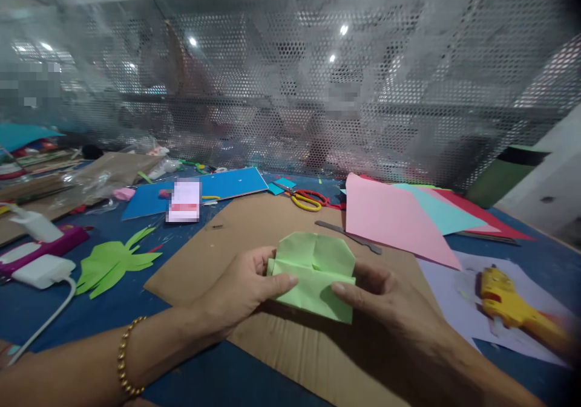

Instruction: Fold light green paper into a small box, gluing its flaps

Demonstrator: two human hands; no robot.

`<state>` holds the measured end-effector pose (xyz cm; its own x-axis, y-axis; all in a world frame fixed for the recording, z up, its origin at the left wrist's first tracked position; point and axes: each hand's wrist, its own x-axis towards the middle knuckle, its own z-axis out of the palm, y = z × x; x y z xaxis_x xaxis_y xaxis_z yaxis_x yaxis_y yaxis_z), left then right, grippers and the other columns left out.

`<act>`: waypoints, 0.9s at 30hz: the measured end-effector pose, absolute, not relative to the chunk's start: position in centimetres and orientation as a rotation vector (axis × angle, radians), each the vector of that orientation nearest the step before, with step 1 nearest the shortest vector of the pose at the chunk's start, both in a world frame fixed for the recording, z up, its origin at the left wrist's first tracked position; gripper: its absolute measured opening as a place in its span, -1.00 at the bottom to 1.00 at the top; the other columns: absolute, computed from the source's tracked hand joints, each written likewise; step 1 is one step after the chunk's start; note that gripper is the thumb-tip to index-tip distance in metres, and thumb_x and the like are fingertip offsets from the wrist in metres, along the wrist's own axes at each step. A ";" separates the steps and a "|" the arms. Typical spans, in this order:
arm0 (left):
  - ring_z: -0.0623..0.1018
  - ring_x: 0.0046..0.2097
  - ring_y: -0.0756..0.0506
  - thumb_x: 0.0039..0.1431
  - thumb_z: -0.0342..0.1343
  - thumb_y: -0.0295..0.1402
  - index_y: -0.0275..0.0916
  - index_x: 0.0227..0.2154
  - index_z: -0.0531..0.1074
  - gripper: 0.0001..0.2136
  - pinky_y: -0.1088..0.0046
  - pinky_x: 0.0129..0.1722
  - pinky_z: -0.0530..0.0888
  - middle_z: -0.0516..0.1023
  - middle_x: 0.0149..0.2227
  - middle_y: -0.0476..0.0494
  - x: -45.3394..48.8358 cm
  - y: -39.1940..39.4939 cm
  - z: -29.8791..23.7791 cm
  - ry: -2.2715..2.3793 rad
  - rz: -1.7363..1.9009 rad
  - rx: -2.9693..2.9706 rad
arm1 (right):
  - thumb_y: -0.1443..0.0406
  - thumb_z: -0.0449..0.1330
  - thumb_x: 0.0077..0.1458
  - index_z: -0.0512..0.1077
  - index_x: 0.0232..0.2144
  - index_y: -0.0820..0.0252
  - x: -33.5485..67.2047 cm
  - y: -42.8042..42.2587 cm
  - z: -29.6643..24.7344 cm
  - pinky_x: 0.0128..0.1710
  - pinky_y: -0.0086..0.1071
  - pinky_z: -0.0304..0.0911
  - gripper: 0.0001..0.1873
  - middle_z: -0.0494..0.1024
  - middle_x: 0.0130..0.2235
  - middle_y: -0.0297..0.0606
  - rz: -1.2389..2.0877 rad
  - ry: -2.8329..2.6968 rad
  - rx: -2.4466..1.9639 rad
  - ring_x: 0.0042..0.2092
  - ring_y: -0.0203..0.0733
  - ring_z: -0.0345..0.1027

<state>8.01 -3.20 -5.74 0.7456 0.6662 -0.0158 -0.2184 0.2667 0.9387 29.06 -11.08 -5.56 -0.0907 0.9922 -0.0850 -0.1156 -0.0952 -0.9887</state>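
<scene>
A folded piece of light green paper (pixel 318 301) is held up between both hands, over a sheet of brown cardboard (pixel 254 225). Its upper part has cut-off corners and a crease down the middle; a folded band runs across the lower part. My left hand (pixel 247 283) grips its left edge, thumb in front and fingers behind. On the opposite edge, my right hand (pixel 379 289) pinches the paper the same way. The fingertips behind the paper are hidden.
Scissors with red and yellow handles (pixel 308 199) and a grey metal strip (pixel 348 236) lie beyond the hands. Pink paper (pixel 394 219) and a yellow glue gun (pixel 503 298) are on the right. Leaf-shaped green paper (pixel 111 262) and a purple power strip (pixel 49 248) lie left.
</scene>
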 end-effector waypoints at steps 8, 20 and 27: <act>0.61 -0.26 -0.11 0.06 0.36 -0.28 -0.34 -0.04 0.53 -0.59 0.39 -0.17 0.50 0.63 -0.20 -0.30 8.3 -2.9 -6.0 0.436 0.574 1.088 | 0.16 0.46 -0.10 0.61 -0.11 0.22 28.3 -11.5 -5.8 -0.18 -0.23 0.36 -0.53 0.63 -0.21 -0.06 1.420 -0.994 -1.178 -0.25 -0.11 0.48; 0.61 -0.34 -0.09 -0.02 0.40 -0.22 -0.41 -0.17 0.60 -0.60 0.47 -0.29 0.51 0.65 -0.32 -0.30 8.5 -2.9 -6.5 0.517 0.528 1.073 | 0.08 0.47 -0.14 0.61 -0.25 0.29 28.8 -10.9 -7.0 -0.26 -0.26 0.35 -0.55 0.63 -0.31 -0.08 1.447 -1.018 -1.188 -0.31 -0.09 0.49; 0.63 -0.30 -0.13 0.00 0.39 -0.25 -0.40 -0.14 0.58 -0.61 0.38 -0.22 0.54 0.65 -0.26 -0.33 8.1 -2.3 -6.4 0.559 0.589 1.048 | -0.08 0.22 0.12 0.60 -0.35 0.26 28.9 -11.7 -5.2 -0.32 -0.29 0.32 -0.50 0.55 -0.48 -0.17 1.302 -0.920 -1.152 -0.41 -0.16 0.40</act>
